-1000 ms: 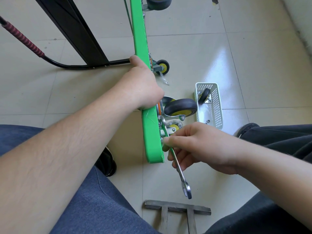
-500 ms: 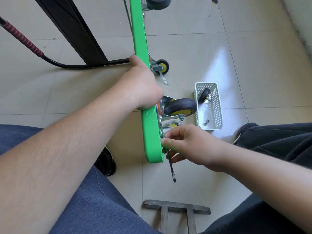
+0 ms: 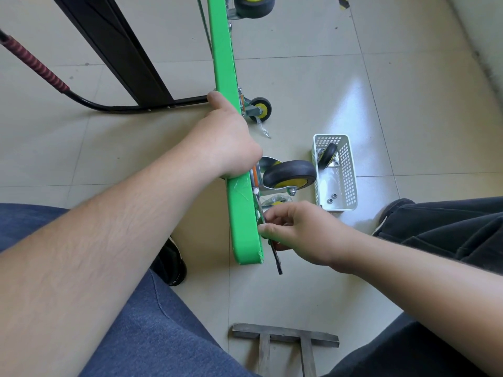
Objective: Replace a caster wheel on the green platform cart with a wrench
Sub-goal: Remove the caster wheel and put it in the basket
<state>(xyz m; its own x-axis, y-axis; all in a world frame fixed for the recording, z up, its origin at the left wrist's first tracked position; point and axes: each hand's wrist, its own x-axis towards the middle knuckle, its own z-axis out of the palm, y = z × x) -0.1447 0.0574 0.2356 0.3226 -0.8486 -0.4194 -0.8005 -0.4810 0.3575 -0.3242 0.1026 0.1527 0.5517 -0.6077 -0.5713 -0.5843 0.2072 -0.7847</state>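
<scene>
The green platform cart [image 3: 244, 213] stands on its edge on the tiled floor, its underside facing right. My left hand [image 3: 228, 140] grips the cart's top edge near the middle. A black and yellow caster wheel [image 3: 290, 174] is mounted at the near end of the underside. My right hand [image 3: 296, 229] pinches a thin metal wrench [image 3: 275, 254] pressed close to the cart's underside, just below that caster's plate. The wrench's upper end is hidden between my fingers and the cart. Another caster [image 3: 260, 108] sits farther along, and a third [image 3: 251, 5] at the top.
A white plastic basket [image 3: 351, 170] on the floor to the right holds a spare caster [image 3: 328, 155] and a few nuts [image 3: 332, 198]. A black folded handle frame [image 3: 114, 47] lies left of the cart. A grey metal piece [image 3: 285, 338] lies near my knees. Shoes flank the cart.
My right hand has swung the wrench in toward the cart's underside, so its free end now points down close beside the green edge. My left hand has stayed put.
</scene>
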